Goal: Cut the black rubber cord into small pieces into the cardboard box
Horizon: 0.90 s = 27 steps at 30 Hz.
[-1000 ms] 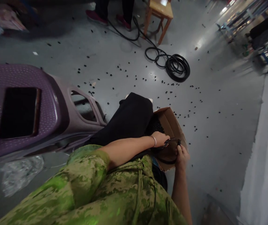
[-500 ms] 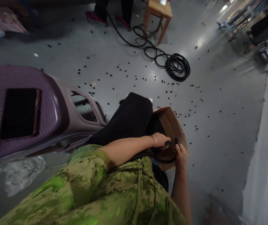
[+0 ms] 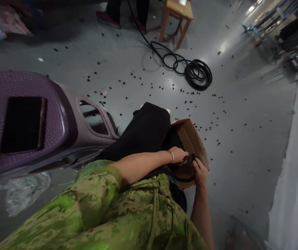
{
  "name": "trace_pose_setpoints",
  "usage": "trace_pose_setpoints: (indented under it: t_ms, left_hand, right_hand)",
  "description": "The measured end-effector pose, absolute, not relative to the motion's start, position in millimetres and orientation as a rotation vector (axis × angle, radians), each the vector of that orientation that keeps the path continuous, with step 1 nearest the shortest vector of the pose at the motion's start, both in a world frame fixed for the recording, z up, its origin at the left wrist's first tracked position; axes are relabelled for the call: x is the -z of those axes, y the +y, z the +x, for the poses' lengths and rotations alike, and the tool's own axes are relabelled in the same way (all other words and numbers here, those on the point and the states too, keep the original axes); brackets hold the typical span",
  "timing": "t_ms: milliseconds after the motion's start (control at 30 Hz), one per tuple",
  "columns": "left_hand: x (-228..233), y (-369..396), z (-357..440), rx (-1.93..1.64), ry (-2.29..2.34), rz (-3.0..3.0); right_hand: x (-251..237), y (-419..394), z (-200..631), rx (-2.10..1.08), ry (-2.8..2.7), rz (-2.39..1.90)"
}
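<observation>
Both hands [image 3: 190,162] hold black cable [image 3: 187,159] over cardboard box [image 3: 194,140] of black bits

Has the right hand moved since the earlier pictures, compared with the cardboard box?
Yes. The right hand has shifted slightly left, toward the left hand, while the cardboard box stayed in place.

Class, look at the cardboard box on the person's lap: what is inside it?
Inside the cardboard box lies a heap of small black pieces. The left hand and right hand cover the near part, so its contents there are hidden.
</observation>
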<state>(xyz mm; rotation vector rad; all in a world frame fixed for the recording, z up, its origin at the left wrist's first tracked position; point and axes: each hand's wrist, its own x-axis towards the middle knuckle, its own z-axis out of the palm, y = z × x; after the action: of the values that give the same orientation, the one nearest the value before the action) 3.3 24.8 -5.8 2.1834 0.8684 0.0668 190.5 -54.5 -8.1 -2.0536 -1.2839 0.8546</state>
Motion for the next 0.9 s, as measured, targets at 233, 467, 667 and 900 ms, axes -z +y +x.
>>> trace_pose_setpoints:
  t_ms: [233, 467, 667, 900]
  left_hand:
    - [2.7, 25.8, 0.7, -0.011, 0.820, 2.237]
    - [3.2, 25.7, 1.2, -0.034, 0.815, 2.216]
    - [-0.7, 27.0, 0.2, -0.010, 0.809, 2.188]
    - [0.6, 26.7, 1.0, -0.006, 0.820, 2.182]
  right_hand:
    - [3.5, -55.9, 193.6, -0.964, -1.284, -2.016]
    - [5.7, -57.5, 189.8, -0.990, -1.290, -1.957]
    - [9.9, -57.5, 187.5, -0.922, -1.249, -1.976]
    - [2.0, -54.8, 187.8, -1.054, -1.299, -1.948]
